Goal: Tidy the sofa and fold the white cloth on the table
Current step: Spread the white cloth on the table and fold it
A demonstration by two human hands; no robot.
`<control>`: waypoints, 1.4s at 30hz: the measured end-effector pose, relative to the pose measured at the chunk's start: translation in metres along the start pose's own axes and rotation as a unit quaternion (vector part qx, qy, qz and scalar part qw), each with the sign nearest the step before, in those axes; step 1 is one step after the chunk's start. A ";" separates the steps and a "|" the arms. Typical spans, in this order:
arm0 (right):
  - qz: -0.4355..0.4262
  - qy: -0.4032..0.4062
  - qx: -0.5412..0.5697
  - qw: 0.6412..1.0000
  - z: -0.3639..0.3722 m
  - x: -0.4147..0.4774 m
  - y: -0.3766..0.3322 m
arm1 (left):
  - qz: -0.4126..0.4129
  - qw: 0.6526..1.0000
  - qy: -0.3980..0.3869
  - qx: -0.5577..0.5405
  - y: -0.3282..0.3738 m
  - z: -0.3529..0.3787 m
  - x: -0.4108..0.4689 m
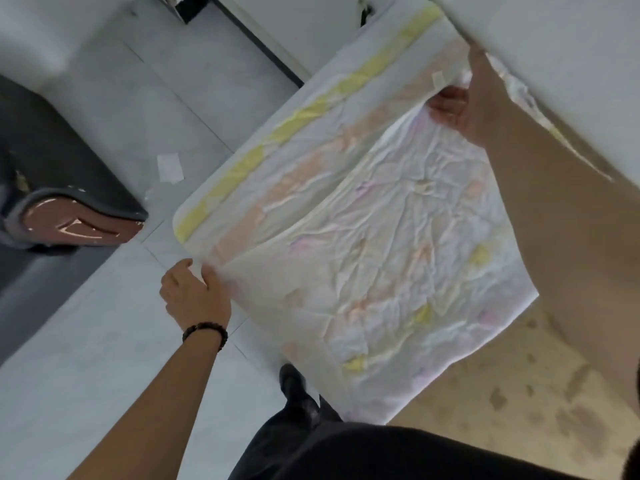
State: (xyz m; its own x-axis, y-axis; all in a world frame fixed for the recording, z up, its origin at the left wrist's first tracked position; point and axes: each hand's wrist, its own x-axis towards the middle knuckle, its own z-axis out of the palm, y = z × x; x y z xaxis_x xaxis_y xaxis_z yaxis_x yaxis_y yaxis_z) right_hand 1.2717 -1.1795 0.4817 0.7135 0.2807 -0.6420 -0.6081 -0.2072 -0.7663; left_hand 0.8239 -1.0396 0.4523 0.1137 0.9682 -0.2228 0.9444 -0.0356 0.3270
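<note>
On the table [194,216], head view: the white cloth [381,271] lies spread and wrinkled, with faint pink and yellow marks showing across it. One fold appears to be in place, since an upper layer lies over a lower layer whose yellow stripe [311,112] and pink band remain exposed along the far side. The near part of the cloth hangs past the table edge toward the person's dark trousers [346,452].

Left hand [194,296]: fingers closed on the cloth at its near-left corner, at the table edge. A dark bead bracelet [206,332] sits on this wrist.

Right hand [464,109]: fingers curled around the far edge of the upper layer, gripping it beside a large white surface [554,46] that fills the upper right.

Task status, as a judgement: folding is under way but not complete. The cloth is still large and creased, so further folds and smoothing remain.

A dark object with a brown glossy face [76,220] and a small paper scrap [169,168] lie on the grey floor [86,341]. Whether the white surface belongs to the sofa cannot be determined, so the sofa step cannot be assessed
</note>
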 end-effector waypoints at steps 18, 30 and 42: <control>-0.130 0.336 -0.503 0.786 -0.171 -0.110 0.157 | 0.719 0.653 -0.154 0.180 0.322 0.142 -0.048; -0.095 0.463 -0.419 0.775 -0.229 -0.066 0.125 | 0.714 0.671 -0.079 0.181 0.416 0.201 0.021; -0.031 0.539 -0.312 0.782 -0.204 -0.065 0.118 | 0.711 0.678 -0.071 0.173 0.417 0.205 0.021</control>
State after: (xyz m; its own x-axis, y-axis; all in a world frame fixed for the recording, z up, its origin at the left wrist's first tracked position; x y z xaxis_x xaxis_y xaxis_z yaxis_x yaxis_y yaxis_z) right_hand 1.2246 -1.4134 0.4278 0.8185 -0.5745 0.0083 -0.5122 -0.7362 -0.4424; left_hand 1.2835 -1.0847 0.3962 0.9904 -0.1384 -0.0027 -0.1378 -0.9877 0.0744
